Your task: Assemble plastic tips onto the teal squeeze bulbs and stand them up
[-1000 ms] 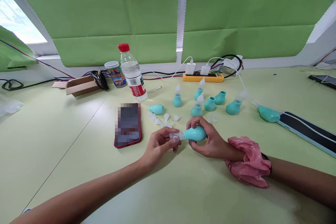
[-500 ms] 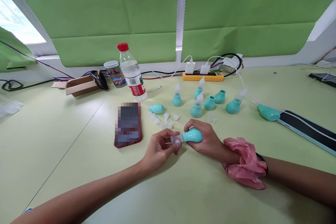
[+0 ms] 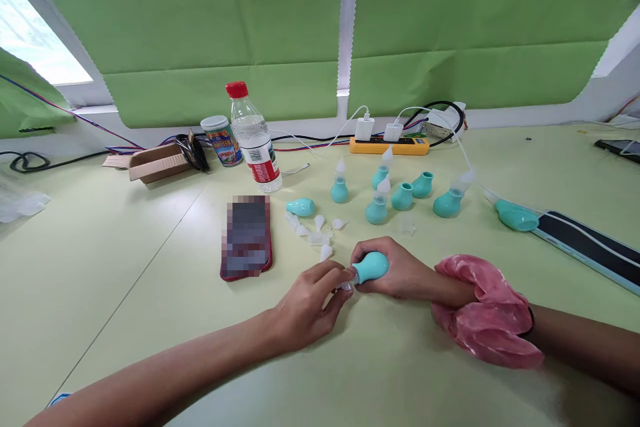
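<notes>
My right hand [image 3: 393,270] is wrapped round a teal squeeze bulb [image 3: 373,267], which lies on its side with the neck to the left. At that neck, the closed fingers of my left hand [image 3: 315,303] pinch a small clear plastic connector [image 3: 347,286], partly hidden by the fingertips. Whether the connector sits inside the neck I cannot tell. Just beyond my left fingers lies a translucent white tip [image 3: 326,252]. Farther back are loose white and clear pieces [image 3: 318,238] and another teal bulb [image 3: 301,207] on its side.
Bulbs with tips, such as one upright bulb [image 3: 339,191], stand behind my hands, beside two tipless bulbs [image 3: 403,196]. A phone [image 3: 247,237], a water bottle [image 3: 257,147] and a can [image 3: 222,141] are at left. An orange power strip [image 3: 389,145] lies at the back.
My left hand has turned over the clear connector and moved slightly right, closer to the bulb's neck. My right hand and the bulb have come slightly nearer. A white tip now shows beyond my left fingers.
</notes>
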Available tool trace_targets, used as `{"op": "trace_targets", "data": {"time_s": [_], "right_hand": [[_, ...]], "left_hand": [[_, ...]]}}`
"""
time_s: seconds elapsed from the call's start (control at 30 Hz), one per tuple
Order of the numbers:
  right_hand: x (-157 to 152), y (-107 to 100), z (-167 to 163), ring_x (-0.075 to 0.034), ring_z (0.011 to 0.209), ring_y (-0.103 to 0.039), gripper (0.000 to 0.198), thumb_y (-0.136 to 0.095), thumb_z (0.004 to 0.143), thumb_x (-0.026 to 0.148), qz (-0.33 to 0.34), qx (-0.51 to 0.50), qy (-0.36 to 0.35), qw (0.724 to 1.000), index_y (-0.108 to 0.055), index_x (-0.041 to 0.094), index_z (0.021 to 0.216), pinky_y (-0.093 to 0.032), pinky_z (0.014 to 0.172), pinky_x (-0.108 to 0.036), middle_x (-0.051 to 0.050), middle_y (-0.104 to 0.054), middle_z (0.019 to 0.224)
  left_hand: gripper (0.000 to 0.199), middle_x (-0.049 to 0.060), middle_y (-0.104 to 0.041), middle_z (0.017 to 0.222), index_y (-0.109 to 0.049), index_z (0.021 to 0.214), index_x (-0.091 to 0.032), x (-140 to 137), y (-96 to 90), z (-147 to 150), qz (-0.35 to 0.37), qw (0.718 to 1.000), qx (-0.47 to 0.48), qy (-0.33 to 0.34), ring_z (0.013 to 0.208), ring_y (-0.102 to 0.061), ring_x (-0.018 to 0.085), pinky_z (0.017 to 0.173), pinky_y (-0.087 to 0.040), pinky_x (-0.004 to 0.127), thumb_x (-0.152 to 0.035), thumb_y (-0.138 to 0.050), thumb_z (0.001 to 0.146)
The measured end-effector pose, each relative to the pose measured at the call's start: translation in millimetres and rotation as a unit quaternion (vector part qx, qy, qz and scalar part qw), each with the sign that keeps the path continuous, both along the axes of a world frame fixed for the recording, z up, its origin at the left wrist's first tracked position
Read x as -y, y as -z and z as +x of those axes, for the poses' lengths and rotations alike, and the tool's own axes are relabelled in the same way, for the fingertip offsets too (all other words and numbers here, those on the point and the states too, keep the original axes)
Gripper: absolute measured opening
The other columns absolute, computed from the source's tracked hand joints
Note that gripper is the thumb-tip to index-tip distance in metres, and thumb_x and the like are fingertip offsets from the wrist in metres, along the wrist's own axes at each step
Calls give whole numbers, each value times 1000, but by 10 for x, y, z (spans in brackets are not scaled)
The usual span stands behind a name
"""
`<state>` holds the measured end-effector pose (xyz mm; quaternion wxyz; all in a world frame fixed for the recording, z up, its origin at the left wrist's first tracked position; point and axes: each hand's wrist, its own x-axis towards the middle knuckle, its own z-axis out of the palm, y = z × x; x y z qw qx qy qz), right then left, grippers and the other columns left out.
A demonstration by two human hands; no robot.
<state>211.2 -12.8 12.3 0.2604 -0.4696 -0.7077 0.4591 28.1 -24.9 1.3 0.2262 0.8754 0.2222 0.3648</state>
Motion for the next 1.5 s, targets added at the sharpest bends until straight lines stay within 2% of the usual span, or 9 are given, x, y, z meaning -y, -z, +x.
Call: {"op": "trace_targets", "data": {"time_s": [0.2,0.33,0.57,0.67,0.77,0.97,1.17,1.33,1.5], "right_hand": [[16,-23,21,-5,39,-38,23,-64,56,22,-110,25,-19,993,-54,17,76,-29,35,-16,7,-46,53],[8,-47,32,-7,49,-46,26,-68,53,23,-70,1,-30,997,-56,17,76,-37,44,-18,4,-52,64],[-83,-6,97,-11,56,-48,29,-67,59,41,15,-31,9,999,-59,14,62,-38,52,-21,1,-52,56],[-111,31,115,-10,53,-47,32,-59,68,44,2,-69,15,998,-60,12,63,-37,50,-21,-1,-55,58],[-96,49,96,-10,54,-48,30,-59,70,42,29,-60,29,997,-60,13,67,-38,50,-21,-1,-56,60],[-25,62,49,-16,78,-54,26,-59,71,36,155,-29,67,985,-58,17,89,-44,68,-25,-3,-60,86],[-59,96,149,-13,70,-52,20,-56,72,28,232,9,70,970,-47,18,88,-42,64,-24,0,-54,76],[-129,127,252,-14,67,-55,16,-58,67,25,302,46,67,950,-53,18,80,-42,64,-26,-1,-59,74],[-102,128,260,-16,71,-58,17,-59,67,28,338,65,54,937,-57,19,83,-43,66,-27,-3,-64,78]], "left_hand": [[23,12,-58,79,-45,101,-8,-34,-5,-17,229,969,-90,5,67,-52,16,54,-46,27,-4,-41,80],[27,11,-59,79,-43,107,-9,-101,-13,-39,303,949,-90,2,66,-53,16,52,-45,25,-6,-44,79],[34,11,-60,86,-48,105,-9,-273,-187,-126,221,973,-31,-54,76,-54,19,64,-46,32,-20,-51,73],[16,7,-60,69,-58,81,-13,-336,-210,-141,196,961,-117,-155,64,-51,16,56,-42,28,-25,-49,75],[26,5,-57,57,-58,65,-15,-365,-131,-127,194,930,-235,-208,54,-50,16,46,-36,25,-37,-50,75],[20,6,-63,62,-59,71,-13,-383,12,-116,181,930,-259,-190,58,-58,18,45,-38,25,-23,-44,82],[11,6,-67,73,-63,75,-14,-343,-53,-105,-7,992,-20,-122,65,-60,14,62,-49,25,-19,-54,76],[16,6,-66,68,-66,71,-11,-336,-145,-75,-298,927,151,-169,55,-60,14,51,-52,25,-25,-67,64],[20,5,-64,60,-66,68,-9,-336,-169,-57,-412,886,184,-107,48,-57,12,50,-50,25,-26,-72,59]]}}
